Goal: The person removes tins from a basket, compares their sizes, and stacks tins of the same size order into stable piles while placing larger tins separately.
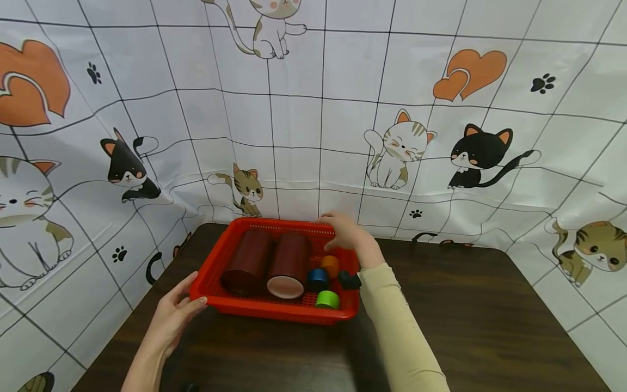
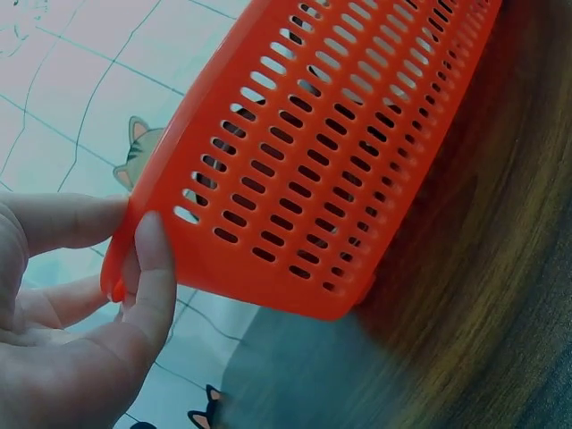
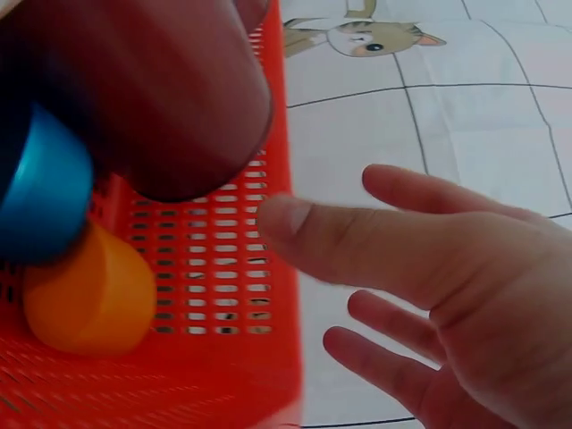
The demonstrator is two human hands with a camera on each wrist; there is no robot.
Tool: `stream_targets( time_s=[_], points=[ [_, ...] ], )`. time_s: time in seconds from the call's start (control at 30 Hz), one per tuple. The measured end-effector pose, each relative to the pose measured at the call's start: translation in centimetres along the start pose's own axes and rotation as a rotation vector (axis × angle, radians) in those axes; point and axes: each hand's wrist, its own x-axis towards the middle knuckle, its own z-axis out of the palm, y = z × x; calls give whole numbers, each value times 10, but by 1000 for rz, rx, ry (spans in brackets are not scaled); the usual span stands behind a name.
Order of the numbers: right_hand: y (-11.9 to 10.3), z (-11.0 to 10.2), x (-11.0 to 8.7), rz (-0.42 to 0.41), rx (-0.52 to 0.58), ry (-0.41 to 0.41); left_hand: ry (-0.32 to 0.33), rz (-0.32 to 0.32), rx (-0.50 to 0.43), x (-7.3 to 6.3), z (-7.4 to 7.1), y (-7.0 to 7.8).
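Observation:
A red perforated plastic basket [image 1: 274,312] stands on the table, its far side near the patterned wall sheet. My left hand [image 1: 171,313] pinches its left rim near the front corner; the thumb [image 2: 154,259] lies against one side of the rim. Around the far right corner, my right hand [image 1: 349,234] has its fingers spread, thumb at the rim and the other fingers outside. Whether it touches the basket is unclear. Inside lie two large brown cylinders [image 1: 252,256] [image 1: 291,256], plus a blue cylinder [image 1: 318,279], an orange one [image 1: 330,265], a green one [image 1: 327,300] and a dark piece [image 1: 349,280].
The dark wooden table [image 1: 465,316] extends to the right and in front of the basket. A white sheet [image 1: 299,120] with cat drawings and grid lines hangs behind and at both sides. A small dark object [image 1: 190,387] shows at the bottom edge.

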Motion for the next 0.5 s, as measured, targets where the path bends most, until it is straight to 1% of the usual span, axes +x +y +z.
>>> stream_targets(
  time_s=[0.13, 0.37, 0.5],
  points=[
    [0, 8, -1, 31, 25, -20, 3, -3, 12, 1, 0, 1],
    [3, 23, 2, -17, -9, -52, 7, -30, 29, -1, 1, 1],
    [4, 27, 3, -11, -19, -67, 6, -25, 22, -1, 2, 0]
  ],
)
